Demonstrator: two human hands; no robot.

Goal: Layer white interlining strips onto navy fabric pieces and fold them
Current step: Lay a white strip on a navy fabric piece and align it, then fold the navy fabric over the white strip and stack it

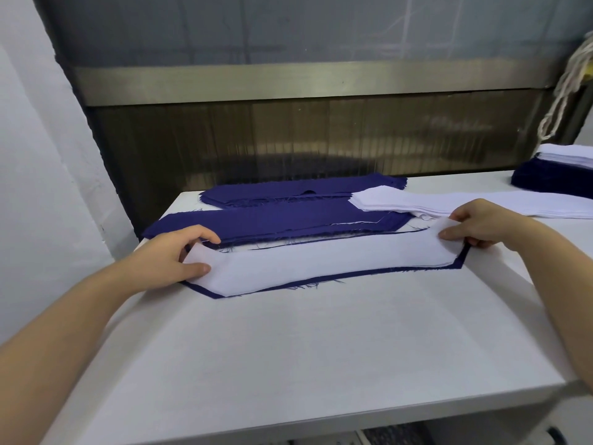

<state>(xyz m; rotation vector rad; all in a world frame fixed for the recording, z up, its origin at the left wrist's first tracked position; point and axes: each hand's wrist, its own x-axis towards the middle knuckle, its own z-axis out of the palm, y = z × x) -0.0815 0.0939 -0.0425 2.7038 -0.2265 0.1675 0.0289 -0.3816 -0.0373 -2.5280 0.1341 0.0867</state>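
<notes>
Across the white table [321,348], a navy fabric piece [460,261] lay under the white interlining strip [321,264], the strip's ends pinched by the left grip [179,255] and right grip [478,223]; uneven tugging could have skewed it off the navy border.

white strip [327,264] atop navy pc [459,262] — flat

We read no text, label, brand, number or sign in this view. Faint pale lines cross the grey panel [417,27] at about 1 o'clock; they form no letters or figures that we can make out.
</notes>
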